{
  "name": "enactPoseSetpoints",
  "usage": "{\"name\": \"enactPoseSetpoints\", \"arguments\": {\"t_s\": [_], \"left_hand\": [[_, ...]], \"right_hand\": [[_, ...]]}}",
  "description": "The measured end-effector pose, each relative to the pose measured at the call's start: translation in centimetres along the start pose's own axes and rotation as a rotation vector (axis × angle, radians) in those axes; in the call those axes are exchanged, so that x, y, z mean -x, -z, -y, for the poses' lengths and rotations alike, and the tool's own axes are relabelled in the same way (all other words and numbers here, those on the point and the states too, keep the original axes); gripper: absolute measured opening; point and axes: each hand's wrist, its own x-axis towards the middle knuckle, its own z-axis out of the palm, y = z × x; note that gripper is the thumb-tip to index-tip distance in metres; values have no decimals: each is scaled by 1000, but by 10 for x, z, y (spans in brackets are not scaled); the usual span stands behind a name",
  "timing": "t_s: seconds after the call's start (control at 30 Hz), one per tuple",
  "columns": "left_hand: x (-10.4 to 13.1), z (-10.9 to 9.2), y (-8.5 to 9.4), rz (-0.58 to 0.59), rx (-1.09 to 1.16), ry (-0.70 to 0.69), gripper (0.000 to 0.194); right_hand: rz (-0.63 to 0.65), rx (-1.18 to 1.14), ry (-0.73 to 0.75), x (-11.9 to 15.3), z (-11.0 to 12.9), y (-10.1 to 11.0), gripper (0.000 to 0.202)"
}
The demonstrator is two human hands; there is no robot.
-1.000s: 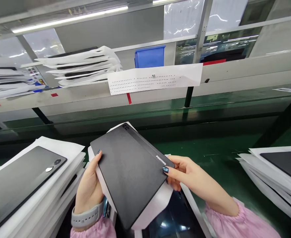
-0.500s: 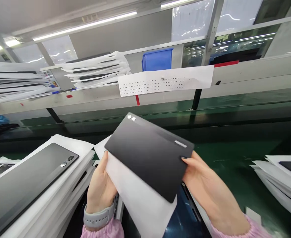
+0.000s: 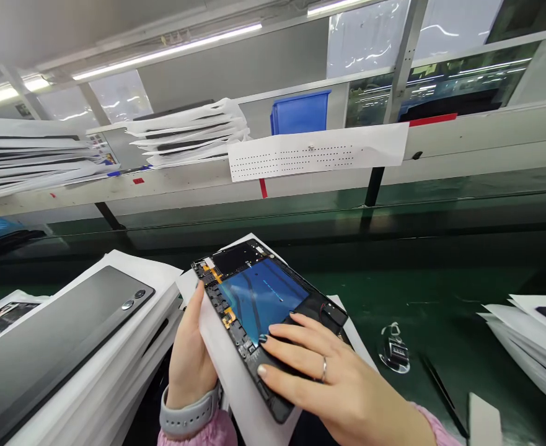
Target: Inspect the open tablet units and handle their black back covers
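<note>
Tablet [image 3: 261, 288] with bare internals lies on white sheet [image 3: 235, 390]; left hand [image 3: 191, 353] grips the edge, right hand [image 3: 338, 384] rests spread fingers [image 3: 294, 354] across it.

Through the head view I have the left grip [image 3: 191, 356], a bare hand with a grey wristband [image 3: 189, 414], holding an opened tablet [image 3: 279, 297] by its left edge over a white sheet [image 3: 228, 365]. I see the right grip [image 3: 333, 384] laid across the tablet's near part, fingers spread, fingertips at the border of its blue panel [image 3: 249, 297]. To my left, a grey tablet [image 3: 63, 347] tops a stack of white sheets [image 3: 110, 378]. On the green desk [image 3: 440, 297] to my right I make out a slim black tool [image 3: 445, 393] and another sheet stack [image 3: 528, 347]. Beyond, I see a blue bin [image 3: 300, 113] behind a dotted paper strip [image 3: 319, 152].
</note>
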Motion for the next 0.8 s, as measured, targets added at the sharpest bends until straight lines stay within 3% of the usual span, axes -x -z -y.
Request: {"name": "enactPoseSetpoints", "arguments": {"t_s": [0.1,0.17,0.23,0.3,0.37,0.43,0.57,0.7,0.73,0.8], "left_hand": [[0,-1,-3,-126,5,17,43],[0,-1,-3,-179,-35,-36,39],[1,-1,-2,-205,-54,-79,35],[2,-2,0,-207,-40,-84,33],[2,-4,2,-210,-6,-55,35],[2,-6,3,-205,32,-38,38],[1,-6,2,-218,88,-48,42],[3,-6,4,-213,70,-37,48],[3,-7,6,-169,61,-28,52],[1,-8,13,32,40,-19,59]], "right_hand": [[156,-115,-49,-1,2,5,38],[121,-207,-101,3,-1,9,44],[-114,-252,-287,9,-9,11,37],[-381,-280,-608,13,-19,11,10],[-484,-391,-872,14,-28,12,23],[-411,-611,-982,11,-33,14,36],[-152,-1044,-964,6,-35,12,34],[-145,-1110,-1039,7,-34,5,33],[-160,-1091,-1057,8,-34,4,33],[-175,-1056,-1072,8,-33,4,33]]}}
